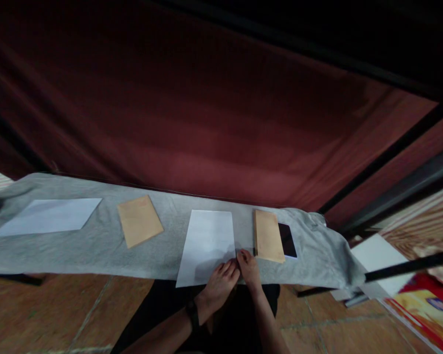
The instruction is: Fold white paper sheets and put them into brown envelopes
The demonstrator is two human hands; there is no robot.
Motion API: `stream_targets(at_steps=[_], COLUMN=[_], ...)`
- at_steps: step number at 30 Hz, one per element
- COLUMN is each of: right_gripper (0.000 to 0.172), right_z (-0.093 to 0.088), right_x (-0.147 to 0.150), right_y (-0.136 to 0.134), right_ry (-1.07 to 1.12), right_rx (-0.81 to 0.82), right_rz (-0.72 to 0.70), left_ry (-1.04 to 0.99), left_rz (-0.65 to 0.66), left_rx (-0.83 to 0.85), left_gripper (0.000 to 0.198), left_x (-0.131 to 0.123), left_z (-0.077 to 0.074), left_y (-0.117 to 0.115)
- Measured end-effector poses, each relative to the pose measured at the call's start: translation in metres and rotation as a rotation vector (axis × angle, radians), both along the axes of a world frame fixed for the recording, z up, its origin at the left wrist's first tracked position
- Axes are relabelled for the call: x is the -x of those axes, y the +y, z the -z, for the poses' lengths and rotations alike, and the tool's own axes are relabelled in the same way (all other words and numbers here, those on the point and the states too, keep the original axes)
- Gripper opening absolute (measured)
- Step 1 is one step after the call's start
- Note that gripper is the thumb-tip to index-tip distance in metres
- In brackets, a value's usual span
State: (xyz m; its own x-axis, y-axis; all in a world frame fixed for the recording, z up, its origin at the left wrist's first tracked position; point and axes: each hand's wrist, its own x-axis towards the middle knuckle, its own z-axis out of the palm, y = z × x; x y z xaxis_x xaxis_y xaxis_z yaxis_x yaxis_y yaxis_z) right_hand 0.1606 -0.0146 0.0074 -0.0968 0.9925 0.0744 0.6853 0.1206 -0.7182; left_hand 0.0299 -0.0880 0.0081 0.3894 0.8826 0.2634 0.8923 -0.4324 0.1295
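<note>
A sheet of white paper lies on the grey cloth in front of me, its lower end at the near edge. My left hand, with a dark band on the wrist, is over the lower right part of the sheet, its fingers bent together at the paper's right edge. Close beside it, my right hand has curled fingers pinching at that same edge. The fingertips of both hands are partly hidden. Just right of my right hand is a stack of brown envelopes, partly over a dark phone.
A grey cloth covers the long narrow surface. On it to the left are a single brown envelope and more white paper. A dark red curtain hangs behind. A red and yellow package is at lower right.
</note>
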Motion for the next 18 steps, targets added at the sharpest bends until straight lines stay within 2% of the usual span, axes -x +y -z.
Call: stream_targets(at_steps=[4, 7, 9, 13, 15, 18], right_gripper=[0.020, 0.013, 0.017, 0.024, 0.026, 0.039], right_z=[-0.006, -0.009, -0.010, -0.010, -0.010, -0.010], right_x=[0.018, 0.023, 0.024, 0.026, 0.026, 0.026], right_y=[0.000, 0.000, 0.001, 0.002, 0.004, 0.010], right_ry=[-0.096, -0.122, -0.165, -0.219, -0.179, -0.060], right_rx=[0.089, 0.141, 0.153, 0.128, 0.103, 0.095], right_rz=[0.023, -0.016, -0.017, 0.036, 0.032, 0.018], left_ry=[0.030, 0.049, 0.064, 0.079, 0.097, 0.111], left_rz=[0.016, 0.011, -0.009, -0.142, -0.142, -0.097], left_rx=[-0.003, -0.044, -0.071, -0.107, -0.116, -0.096], left_gripper=[0.046, 0.051, 0.054, 0.059, 0.059, 0.060], left_x=[0.016, 0.037, 0.056, 0.089, 0.094, 0.086], left_z=[0.015, 0.017, 0.016, 0.014, 0.013, 0.008], left_y=[0.000, -0.004, -0.010, -0.017, -0.014, 0.000])
